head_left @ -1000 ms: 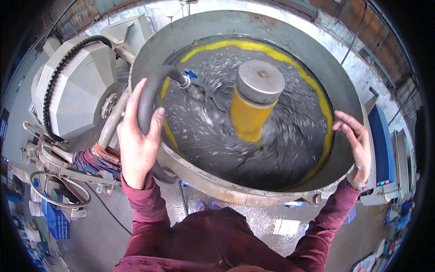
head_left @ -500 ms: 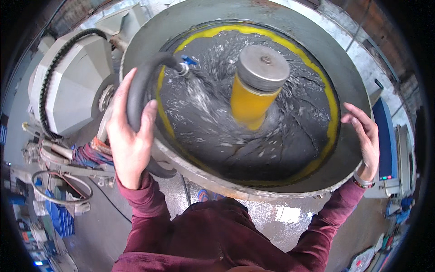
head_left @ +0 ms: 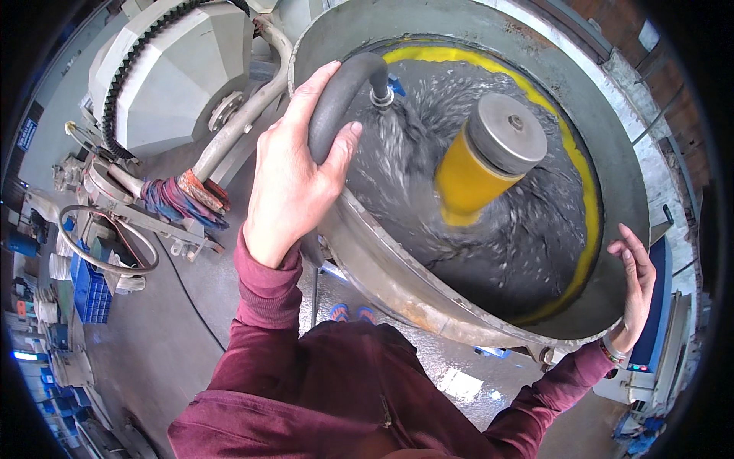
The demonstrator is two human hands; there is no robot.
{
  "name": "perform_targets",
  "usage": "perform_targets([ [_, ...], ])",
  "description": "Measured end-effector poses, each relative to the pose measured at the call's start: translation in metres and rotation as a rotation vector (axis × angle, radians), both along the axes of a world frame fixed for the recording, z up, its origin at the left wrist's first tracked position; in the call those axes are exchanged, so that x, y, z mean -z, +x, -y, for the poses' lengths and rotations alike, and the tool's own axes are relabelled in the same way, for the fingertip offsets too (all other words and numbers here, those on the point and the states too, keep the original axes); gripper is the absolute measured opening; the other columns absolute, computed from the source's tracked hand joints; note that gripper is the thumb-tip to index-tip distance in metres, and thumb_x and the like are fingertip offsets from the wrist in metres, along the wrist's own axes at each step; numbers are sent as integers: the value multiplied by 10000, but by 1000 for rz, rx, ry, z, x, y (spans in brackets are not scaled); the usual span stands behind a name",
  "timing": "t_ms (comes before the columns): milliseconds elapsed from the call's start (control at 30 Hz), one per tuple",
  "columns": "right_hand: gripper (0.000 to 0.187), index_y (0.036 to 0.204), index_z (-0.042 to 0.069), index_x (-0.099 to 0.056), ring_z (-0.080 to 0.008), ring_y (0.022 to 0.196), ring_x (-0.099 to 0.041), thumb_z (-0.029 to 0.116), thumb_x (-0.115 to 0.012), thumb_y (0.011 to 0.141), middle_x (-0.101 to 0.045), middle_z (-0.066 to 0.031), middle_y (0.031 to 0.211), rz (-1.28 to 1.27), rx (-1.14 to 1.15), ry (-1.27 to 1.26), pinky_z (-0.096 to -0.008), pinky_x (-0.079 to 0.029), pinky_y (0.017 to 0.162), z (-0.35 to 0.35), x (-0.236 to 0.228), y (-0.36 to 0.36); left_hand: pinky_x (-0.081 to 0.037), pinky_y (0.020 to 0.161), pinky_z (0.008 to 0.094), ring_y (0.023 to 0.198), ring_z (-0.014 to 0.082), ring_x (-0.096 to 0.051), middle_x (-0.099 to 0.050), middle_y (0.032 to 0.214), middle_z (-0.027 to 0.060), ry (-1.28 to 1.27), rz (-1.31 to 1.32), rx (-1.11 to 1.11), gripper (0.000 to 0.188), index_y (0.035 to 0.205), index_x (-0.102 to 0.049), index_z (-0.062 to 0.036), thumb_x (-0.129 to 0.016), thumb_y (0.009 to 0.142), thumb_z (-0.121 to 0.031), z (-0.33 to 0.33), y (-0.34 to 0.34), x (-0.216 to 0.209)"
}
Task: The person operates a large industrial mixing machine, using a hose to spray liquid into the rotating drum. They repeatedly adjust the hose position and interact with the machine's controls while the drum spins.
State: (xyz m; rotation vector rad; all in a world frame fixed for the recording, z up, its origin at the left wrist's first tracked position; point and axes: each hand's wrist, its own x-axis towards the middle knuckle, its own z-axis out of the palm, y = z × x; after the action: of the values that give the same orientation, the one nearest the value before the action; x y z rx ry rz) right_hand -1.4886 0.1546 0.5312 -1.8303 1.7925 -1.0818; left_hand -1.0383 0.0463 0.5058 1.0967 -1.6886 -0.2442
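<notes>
My left hand (head_left: 298, 164) is wrapped round a thick dark grey hose (head_left: 336, 111), thumb on one side and fingers on the other. The hose arches over the rim of a large round metal tub (head_left: 428, 294). Its end has a metal fitting with a blue lever (head_left: 396, 85), and liquid pours from it. Dark grey slurry (head_left: 405, 191) with small bits swirls inside the tub. A yellow column (head_left: 466, 180) with a round metal cap (head_left: 508, 131) rises from the middle. My right hand (head_left: 636, 287) is at the tub's right rim, open, fingers loosely bent and holding nothing.
A pale faceted machine drum (head_left: 180, 76) with a toothed black belt stands at the upper left, beside a bent pipe (head_left: 237, 126) wrapped in cloth. A metal ring (head_left: 107, 268) and a blue crate (head_left: 92, 287) are at the left. The grey floor (head_left: 176, 359) looks wet near my feet.
The view has shifted, so the tub sits farther right and tilts more. My left hand stays on the hose; my right hand stays at the rim. Liquid keeps flowing.
</notes>
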Motion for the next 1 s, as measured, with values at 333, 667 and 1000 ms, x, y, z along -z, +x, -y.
perform_targets([
  [333,321,1245,-1,-617,-114,959,-562,155,-532,978,-634,-33,942,-4,50,9,-261,-400,918,-2,-6,14,-485,922,345,1087,281,-646,-635,1192,215,-56,60,-41,521,1350,-497,-51,-648,852,-81,2,2,3],
  [667,300,1223,-15,-628,-125,952,-567,98,-540,960,-646,-41,919,50,27,-29,-268,-404,921,-2,-5,12,-412,1016,355,1172,270,-563,-570,1281,200,67,-52,-8,535,1378,-465,-16,-632,873,-74,-3,-7,0],
  [1000,329,1254,10,-617,-121,971,-572,167,-533,978,-642,-33,942,-21,65,-6,-267,-404,926,-2,-6,13,-510,877,356,1036,300,-672,-656,1142,220,-61,58,-35,540,1362,-469,-46,-650,855,-82,0,0,3],
])
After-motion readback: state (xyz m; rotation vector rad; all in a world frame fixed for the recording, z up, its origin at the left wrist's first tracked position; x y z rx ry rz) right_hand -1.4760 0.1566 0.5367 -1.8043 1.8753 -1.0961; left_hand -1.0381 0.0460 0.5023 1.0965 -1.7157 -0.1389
